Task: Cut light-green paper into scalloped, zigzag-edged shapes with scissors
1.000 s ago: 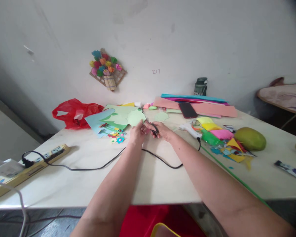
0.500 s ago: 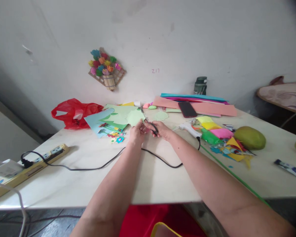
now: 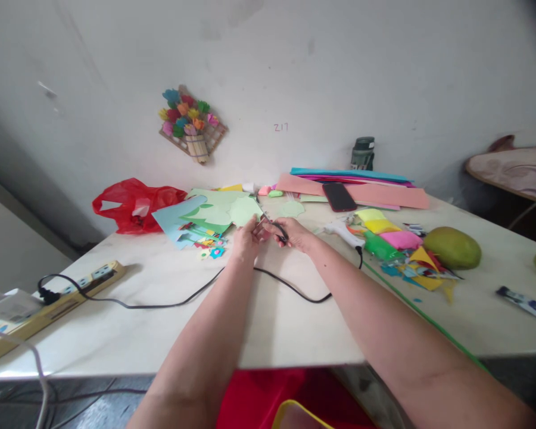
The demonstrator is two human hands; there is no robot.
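Note:
My left hand (image 3: 249,237) pinches the lower edge of a pale green paper piece (image 3: 245,211) with a scalloped outline. Black-handled scissors (image 3: 279,231) are in my right hand (image 3: 292,234), their blades at the right edge of that paper. Both hands are close together over the middle of the table. Behind them lies another pale green scalloped piece (image 3: 291,208). Light green sheets (image 3: 212,204) and a light blue sheet (image 3: 172,220) spread to the left, with small paper flowers (image 3: 217,253) near my left hand.
A glue gun (image 3: 345,232) with a black cable, a phone (image 3: 339,196), clay packs (image 3: 402,240) and a green fruit (image 3: 452,248) are on the right. A red bag (image 3: 136,205) and a power strip (image 3: 62,304) stand left. Coloured sheets (image 3: 384,195) lie at the back.
The hands and scissors have barely moved. The pale green paper is slightly turned, and the view has shifted a little.

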